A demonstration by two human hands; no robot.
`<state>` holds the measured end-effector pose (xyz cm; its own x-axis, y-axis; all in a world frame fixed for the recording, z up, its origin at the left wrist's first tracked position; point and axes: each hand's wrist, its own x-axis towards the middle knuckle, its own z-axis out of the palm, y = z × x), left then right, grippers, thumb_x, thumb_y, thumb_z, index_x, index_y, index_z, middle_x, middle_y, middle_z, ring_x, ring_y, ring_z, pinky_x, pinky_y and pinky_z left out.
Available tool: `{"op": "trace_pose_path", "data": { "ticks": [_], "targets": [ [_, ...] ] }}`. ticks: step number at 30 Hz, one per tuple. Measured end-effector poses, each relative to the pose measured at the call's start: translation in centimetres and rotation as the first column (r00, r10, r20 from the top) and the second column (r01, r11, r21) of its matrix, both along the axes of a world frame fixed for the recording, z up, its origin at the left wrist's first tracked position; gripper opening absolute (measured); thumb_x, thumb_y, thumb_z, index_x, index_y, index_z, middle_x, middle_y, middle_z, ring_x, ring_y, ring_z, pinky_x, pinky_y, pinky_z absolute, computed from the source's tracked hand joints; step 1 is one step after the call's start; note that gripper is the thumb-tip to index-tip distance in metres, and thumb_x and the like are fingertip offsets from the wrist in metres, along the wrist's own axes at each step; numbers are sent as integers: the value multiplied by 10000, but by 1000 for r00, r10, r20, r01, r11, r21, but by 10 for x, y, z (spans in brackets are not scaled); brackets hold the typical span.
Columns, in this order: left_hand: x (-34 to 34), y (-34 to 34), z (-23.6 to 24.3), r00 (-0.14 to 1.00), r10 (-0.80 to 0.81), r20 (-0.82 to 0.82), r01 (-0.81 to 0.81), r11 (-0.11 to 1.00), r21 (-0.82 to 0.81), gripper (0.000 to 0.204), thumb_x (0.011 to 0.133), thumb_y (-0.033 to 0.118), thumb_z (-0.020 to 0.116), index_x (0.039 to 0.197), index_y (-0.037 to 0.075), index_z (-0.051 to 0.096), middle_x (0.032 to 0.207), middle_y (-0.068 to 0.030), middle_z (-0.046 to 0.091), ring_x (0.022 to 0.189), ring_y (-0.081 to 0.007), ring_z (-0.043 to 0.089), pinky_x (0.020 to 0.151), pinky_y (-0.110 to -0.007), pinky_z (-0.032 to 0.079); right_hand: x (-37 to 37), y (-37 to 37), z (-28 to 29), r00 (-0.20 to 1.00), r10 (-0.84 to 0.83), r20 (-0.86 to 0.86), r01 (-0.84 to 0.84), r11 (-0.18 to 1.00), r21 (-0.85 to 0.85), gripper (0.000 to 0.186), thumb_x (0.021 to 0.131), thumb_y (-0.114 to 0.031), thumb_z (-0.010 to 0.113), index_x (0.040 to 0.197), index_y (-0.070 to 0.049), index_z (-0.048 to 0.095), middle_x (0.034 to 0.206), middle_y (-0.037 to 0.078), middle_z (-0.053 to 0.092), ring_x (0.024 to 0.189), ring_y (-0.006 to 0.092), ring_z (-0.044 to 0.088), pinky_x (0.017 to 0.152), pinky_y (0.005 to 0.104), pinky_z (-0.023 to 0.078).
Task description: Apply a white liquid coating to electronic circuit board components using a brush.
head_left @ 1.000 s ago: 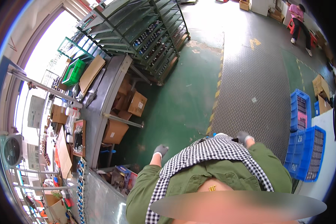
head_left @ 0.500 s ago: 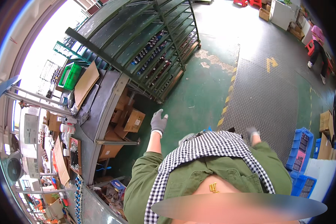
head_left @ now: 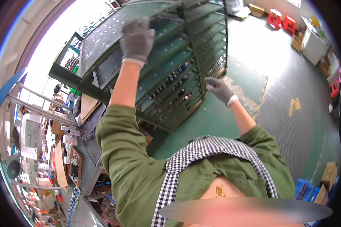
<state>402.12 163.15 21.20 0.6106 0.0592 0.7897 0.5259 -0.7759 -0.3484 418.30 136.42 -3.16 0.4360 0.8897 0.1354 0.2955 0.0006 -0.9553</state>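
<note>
Floor [head_left: 212, 117] in worn green paint gives me room to move in front of my body and along the right side of the rack, up to a yellow-and-black stripe [head_left: 264, 96]; past that lies grey ridged plating [head_left: 288, 128], wide and running toward the bright far end. The rack [head_left: 194, 53], tall, dark green and many-shelved, stands right before me, slightly to my left; its near bar [head_left: 79, 86] juts toward the windows, and its low right edge meets the painted floor. Close on my left the dark-topped bench [head_left: 91, 151] runs along the wall side, its near end just beside my sleeve. Far off to the right stand a white cabinet [head_left: 312, 47] and red stools [head_left: 274, 19]; nearer, low on that side, sits a blue bin [head_left: 303, 189]. An orange-rimmed tray [head_left: 75, 166] of small parts lies on the bench. My gloved left hand [head_left: 137, 39] is up over the rack's upper shelves, blurred, so I cannot tell whether its fingers grip. My gloved right hand [head_left: 219, 90] is lower, at the rack's right edge, fingers loosely bent; I cannot tell whether they touch. White bottles [head_left: 70, 140] stand beyond the bench's dark top.
</note>
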Motion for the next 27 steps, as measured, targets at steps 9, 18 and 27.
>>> {"op": "trace_pose_path", "data": {
  "ticks": [9, 18, 27],
  "targets": [
    [186, 114, 11, 821, 376, -430, -436, 899, -46, 402, 930, 128, 482, 1321, 201, 544, 962, -90, 677, 758, -277, 686, 682, -400, 552, 233, 107, -28, 951, -269, -151, 287, 950, 121, 300, 925, -101, 605, 1214, -32, 645, 972, 6, 656, 869, 77, 591, 787, 230, 482],
    [217, 203, 113, 890, 452, -61, -443, 888, 122, 426, 856, 355, 668, 1236, 175, 603, 948, -96, 703, 819, -290, 694, 719, -409, 554, 355, 306, 36, 985, -56, -161, 101, 953, 285, 349, 956, -195, 580, 1256, -20, 613, 1017, 31, 665, 956, 92, 591, 843, 243, 471],
    [13, 256, 349, 492, 783, 380, -819, 565, -104, 718, 815, 531, 669, 1304, 20, 542, 1175, -240, 653, 1102, -363, 633, 937, -418, 477, 343, 362, 111, 653, 542, -529, -604, 794, 68, 604, 1008, -530, 441, 1102, 35, 633, 958, 40, 654, 854, 122, 592, 807, 267, 478]
  ]
}}
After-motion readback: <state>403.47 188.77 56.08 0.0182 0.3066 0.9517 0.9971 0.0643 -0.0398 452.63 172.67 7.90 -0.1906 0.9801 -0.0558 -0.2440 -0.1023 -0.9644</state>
